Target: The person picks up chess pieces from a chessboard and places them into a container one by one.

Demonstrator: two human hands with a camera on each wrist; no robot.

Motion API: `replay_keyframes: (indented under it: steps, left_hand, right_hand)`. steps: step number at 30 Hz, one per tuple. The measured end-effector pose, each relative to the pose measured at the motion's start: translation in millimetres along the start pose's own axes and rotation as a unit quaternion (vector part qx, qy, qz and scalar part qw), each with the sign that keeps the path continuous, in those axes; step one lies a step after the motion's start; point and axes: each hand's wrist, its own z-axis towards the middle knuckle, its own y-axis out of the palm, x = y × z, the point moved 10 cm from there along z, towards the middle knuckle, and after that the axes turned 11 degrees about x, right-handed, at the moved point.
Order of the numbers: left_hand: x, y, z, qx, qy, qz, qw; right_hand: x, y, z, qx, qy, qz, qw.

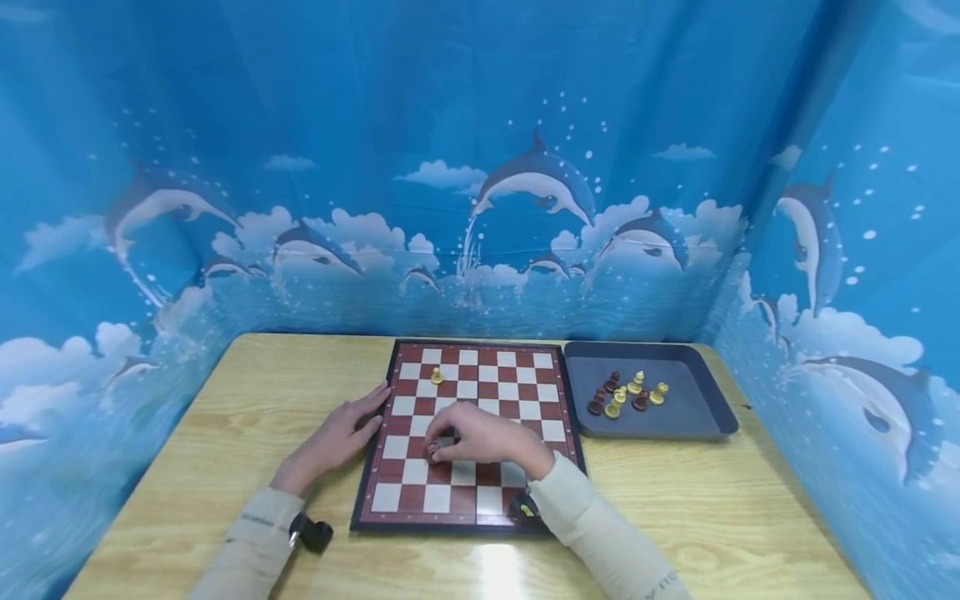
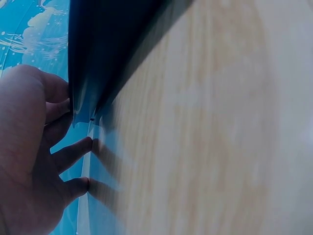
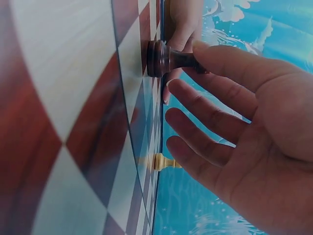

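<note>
A red-and-white chessboard (image 1: 465,483) with a dark frame lies on the table. My right hand (image 1: 476,433) is over its lower left part, pinching a dark brown chess piece (image 3: 164,59) between thumb and index finger. The piece stands upright with its base at the board; its top is hidden by the fingertips. The other fingers of that hand (image 3: 264,127) are spread beside it. My left hand (image 1: 337,437) rests at the board's left edge, fingers extended; the left wrist view shows this hand (image 2: 34,147) beside the dark frame. A yellow pawn (image 1: 437,377) stands near the far left.
Right of the board sits a grey tray (image 1: 697,417) holding several dark and yellow chess pieces (image 1: 635,383). The wooden table (image 1: 660,517) extends around both. A blue curtain with dolphins (image 1: 360,150) hangs behind and at the sides.
</note>
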Motion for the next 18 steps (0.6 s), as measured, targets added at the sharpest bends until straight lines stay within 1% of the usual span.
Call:
replay_keyframes:
  steps: [3,5,7,10,12,18]
  left_hand:
    - [2.0,-1.7,-0.2,0.005,0.004,0.001,1.0]
    - [3.2,-2.4,-0.2,0.007,0.006,0.002,1.0]
    - [3.4,-2.4,-0.2,0.007,0.004,0.001,1.0]
    - [3.3,-1.4,0.0,0.003,0.001,0.002,1.0]
    - [2.6,-0.9,-0.1,0.001,0.001,-0.001,1.0]
    - [1.8,-1.6,0.2,0.004,0.008,-0.001,1.0]
  right_hand:
    - [0.7,-0.1,0.8,-0.001,-0.002,-0.002,1.0]
    - [1.0,-3.8,1.3,0.006,0.0,0.008,1.0]
    - [0.7,-11.9,1.4,0.024,0.002,0.029,0.999]
    - [1.3,-29.2,0.6,0.065,0.01,0.058,0.996]
    - [2.4,-37.9,-0.9,0.083,0.015,0.067,0.994]
    - [14.1,-42.7,-7.3,0.085,0.043,0.062,0.994]
